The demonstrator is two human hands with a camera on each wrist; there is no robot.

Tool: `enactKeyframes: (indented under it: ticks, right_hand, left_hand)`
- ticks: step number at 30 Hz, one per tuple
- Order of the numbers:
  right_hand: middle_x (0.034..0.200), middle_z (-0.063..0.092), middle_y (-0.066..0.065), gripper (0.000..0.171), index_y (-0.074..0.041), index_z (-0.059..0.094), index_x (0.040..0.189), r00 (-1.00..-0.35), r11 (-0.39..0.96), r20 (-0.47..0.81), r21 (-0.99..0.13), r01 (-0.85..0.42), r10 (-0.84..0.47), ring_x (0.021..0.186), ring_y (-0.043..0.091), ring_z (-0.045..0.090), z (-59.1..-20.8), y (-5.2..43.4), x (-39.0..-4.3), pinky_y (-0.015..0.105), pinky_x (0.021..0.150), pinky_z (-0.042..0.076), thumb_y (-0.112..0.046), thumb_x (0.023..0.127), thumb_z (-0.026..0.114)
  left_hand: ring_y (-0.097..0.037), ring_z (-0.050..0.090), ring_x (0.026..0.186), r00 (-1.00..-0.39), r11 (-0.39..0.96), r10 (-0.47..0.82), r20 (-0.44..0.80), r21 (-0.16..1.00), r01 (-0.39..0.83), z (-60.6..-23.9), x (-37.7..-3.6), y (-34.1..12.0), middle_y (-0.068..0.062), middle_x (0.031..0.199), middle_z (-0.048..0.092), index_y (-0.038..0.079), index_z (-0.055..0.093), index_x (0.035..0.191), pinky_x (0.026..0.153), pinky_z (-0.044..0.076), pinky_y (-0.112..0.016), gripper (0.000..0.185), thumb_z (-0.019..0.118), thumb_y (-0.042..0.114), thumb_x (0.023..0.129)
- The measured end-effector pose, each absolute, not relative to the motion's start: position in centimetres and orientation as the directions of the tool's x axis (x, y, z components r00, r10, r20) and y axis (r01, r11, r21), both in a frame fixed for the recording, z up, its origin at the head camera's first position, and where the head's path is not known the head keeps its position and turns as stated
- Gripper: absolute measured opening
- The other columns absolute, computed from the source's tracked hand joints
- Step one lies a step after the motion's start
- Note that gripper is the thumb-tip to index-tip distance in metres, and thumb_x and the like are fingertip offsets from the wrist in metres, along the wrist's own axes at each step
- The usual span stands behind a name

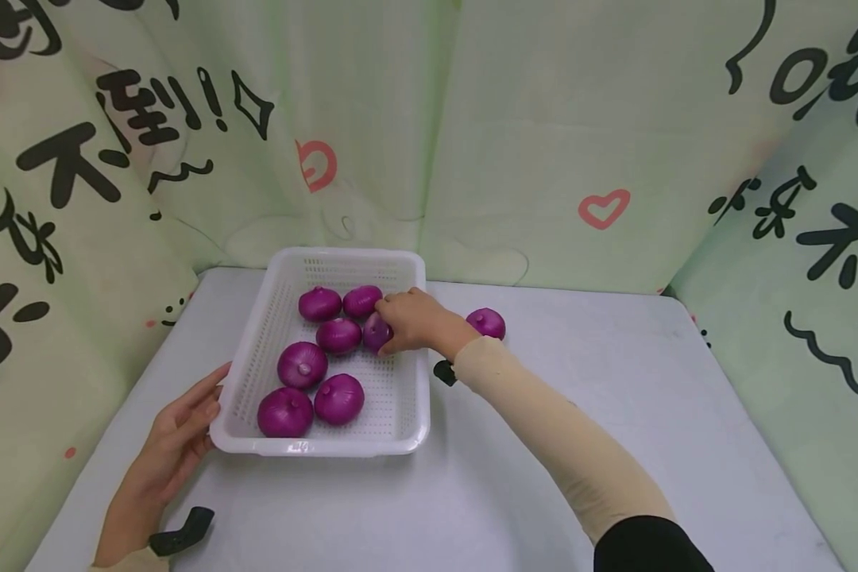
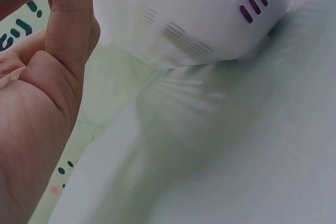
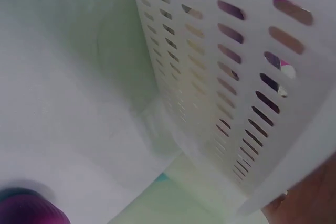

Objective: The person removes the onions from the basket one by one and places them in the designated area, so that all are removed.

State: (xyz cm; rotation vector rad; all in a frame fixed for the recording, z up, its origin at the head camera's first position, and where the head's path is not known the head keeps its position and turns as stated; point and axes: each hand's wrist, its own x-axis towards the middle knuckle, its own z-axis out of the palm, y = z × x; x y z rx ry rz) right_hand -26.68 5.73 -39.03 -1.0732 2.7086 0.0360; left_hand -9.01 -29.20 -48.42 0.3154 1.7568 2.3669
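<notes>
A white perforated plastic basket sits on the table with several purple onions inside. My right hand reaches over its right rim and grips one onion by the other onions. In the right wrist view the slotted basket wall hides most of that hand. At the basket's left side, near the front corner, my left hand has its fingertips at the rim. The left wrist view shows this hand with fingers extended beside the basket wall.
One more purple onion lies on the white-covered table, right of the basket and behind my right forearm. Pale green curtains with black lettering and pink drawings surround the table at the back and both sides.
</notes>
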Motion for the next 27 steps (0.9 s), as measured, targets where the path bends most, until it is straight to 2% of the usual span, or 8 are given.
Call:
enactKeyframes:
  ticks: [5,10,18,27]
  right_hand:
    - [0.124,0.069,0.006,0.058,-0.010,0.063,0.130,-0.718,0.741,-0.189,-0.119,-0.661,-0.670,0.118,0.023,0.066,-38.7,6.1,-26.4,0.042,0.111,0.048,-0.044,0.087,0.083]
    - [0.133,0.067,0.008,0.068,-0.011,0.059,0.140,-0.737,0.752,-0.158,-0.202,-0.627,-0.657,0.123,0.025,0.065,-38.4,6.7,-26.2,0.040,0.109,0.053,-0.045,0.087,0.083]
    - [0.142,0.063,0.006,0.075,-0.011,0.054,0.148,-0.757,0.725,-0.091,-0.380,-0.574,-0.647,0.128,0.022,0.062,-38.5,7.9,-26.0,0.037,0.109,0.053,-0.044,0.087,0.084]
    - [0.153,0.056,0.010,0.083,-0.008,0.047,0.154,-0.793,0.658,-0.040,-0.586,-0.474,-0.607,0.140,0.026,0.055,-38.7,9.2,-25.5,0.043,0.116,0.047,-0.042,0.088,0.084]
  left_hand:
    - [-0.007,0.069,0.119,-0.963,-0.287,0.260,0.068,0.958,-0.010,-48.5,-9.0,-29.2,0.007,0.141,0.065,0.022,0.040,0.162,0.091,0.061,-0.026,0.054,0.039,0.003,0.111]
    - [-0.006,0.068,0.119,-0.966,-0.259,0.250,0.062,0.966,-0.005,-48.5,-9.0,-29.1,0.009,0.140,0.065,0.022,0.039,0.162,0.091,0.061,-0.026,0.054,0.039,0.003,0.111]
    - [-0.007,0.069,0.120,-0.958,-0.268,0.274,0.082,0.964,0.006,-48.6,-9.1,-29.2,0.008,0.142,0.064,0.020,0.037,0.163,0.090,0.061,-0.026,0.055,0.038,0.002,0.111]
    - [-0.007,0.068,0.120,-0.964,-0.263,0.257,0.066,0.965,-0.004,-48.4,-9.0,-29.2,0.008,0.140,0.065,0.021,0.038,0.163,0.091,0.061,-0.026,0.055,0.040,0.003,0.111]
